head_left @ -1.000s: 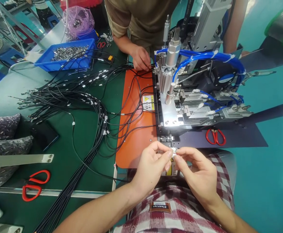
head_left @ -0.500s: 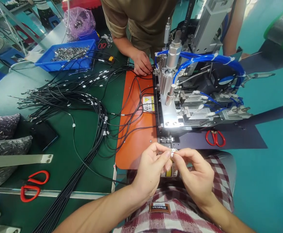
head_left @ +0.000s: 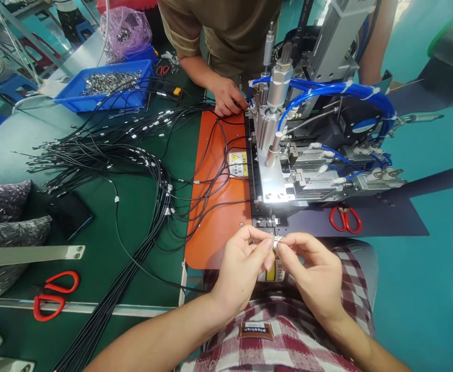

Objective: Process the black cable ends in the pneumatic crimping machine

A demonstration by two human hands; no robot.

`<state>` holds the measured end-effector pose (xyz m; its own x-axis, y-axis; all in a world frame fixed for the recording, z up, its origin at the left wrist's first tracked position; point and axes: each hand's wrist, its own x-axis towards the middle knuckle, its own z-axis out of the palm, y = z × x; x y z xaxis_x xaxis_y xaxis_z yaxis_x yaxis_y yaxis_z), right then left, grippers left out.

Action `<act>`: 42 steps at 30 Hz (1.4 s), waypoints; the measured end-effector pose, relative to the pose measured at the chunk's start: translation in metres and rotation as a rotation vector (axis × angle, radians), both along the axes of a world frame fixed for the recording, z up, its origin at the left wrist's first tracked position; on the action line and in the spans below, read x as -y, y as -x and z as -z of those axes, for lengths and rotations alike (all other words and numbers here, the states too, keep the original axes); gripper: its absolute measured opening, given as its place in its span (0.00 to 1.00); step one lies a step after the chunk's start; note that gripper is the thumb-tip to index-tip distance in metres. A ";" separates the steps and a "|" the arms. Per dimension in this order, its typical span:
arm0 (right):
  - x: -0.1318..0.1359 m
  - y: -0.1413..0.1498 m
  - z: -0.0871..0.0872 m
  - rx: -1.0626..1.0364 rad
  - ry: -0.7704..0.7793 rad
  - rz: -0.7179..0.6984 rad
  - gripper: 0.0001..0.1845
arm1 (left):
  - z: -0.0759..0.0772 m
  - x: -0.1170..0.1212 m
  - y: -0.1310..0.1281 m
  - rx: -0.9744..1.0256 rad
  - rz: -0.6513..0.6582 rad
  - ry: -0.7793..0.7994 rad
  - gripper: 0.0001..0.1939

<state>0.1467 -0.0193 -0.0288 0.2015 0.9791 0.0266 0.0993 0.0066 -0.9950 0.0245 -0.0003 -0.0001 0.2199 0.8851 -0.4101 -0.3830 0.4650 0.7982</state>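
Note:
Close in front of my lap, both hands meet at a small white piece (head_left: 276, 243), too small to make out fully. My left hand (head_left: 242, 268) pinches its left side between thumb and forefinger. From the right, my right hand (head_left: 314, 271) grips it with thumb and fingertip. A thin black cable (head_left: 152, 274) with a white tag runs from the table toward my left wrist; where it ends is hidden. Just beyond my fingers stands the metal machine (head_left: 275, 181) with blue air hoses, beside an orange plate (head_left: 214, 227) crossed by several black cables.
A co-worker's hand (head_left: 228, 98) touches the machine's far left edge. A large bundle of black cables (head_left: 156, 206) lies on the green table. Red-handled scissors (head_left: 56, 294) rest at the left, another red-handled pair (head_left: 345, 219) at the right. A blue bin (head_left: 71, 103) holds small metal parts.
My fingers have turned the small white piece slightly, so more of its white face shows. The co-worker's hand has shifted a little right, toward the machine.

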 end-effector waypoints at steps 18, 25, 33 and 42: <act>-0.026 -0.031 -0.059 1.045 -0.193 -0.439 0.10 | -0.011 -0.003 0.014 -0.752 0.325 -0.616 0.08; -0.056 -0.046 -0.042 0.243 0.386 -0.752 0.10 | -0.008 -0.009 0.011 -0.493 0.270 -0.194 0.02; -0.032 -0.035 -0.034 -0.065 0.345 -0.398 0.12 | -0.006 -0.014 0.012 -0.296 0.109 -0.032 0.10; -0.021 -0.015 -0.023 -0.104 0.311 -0.280 0.11 | -0.006 -0.012 0.008 -0.190 0.051 -0.016 0.08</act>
<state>0.1616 0.0019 -0.0057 -0.0875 0.9546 -0.2846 0.0357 -0.2825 -0.9586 0.0164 0.0117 0.0061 0.1845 0.8815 -0.4346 -0.2016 0.4667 0.8611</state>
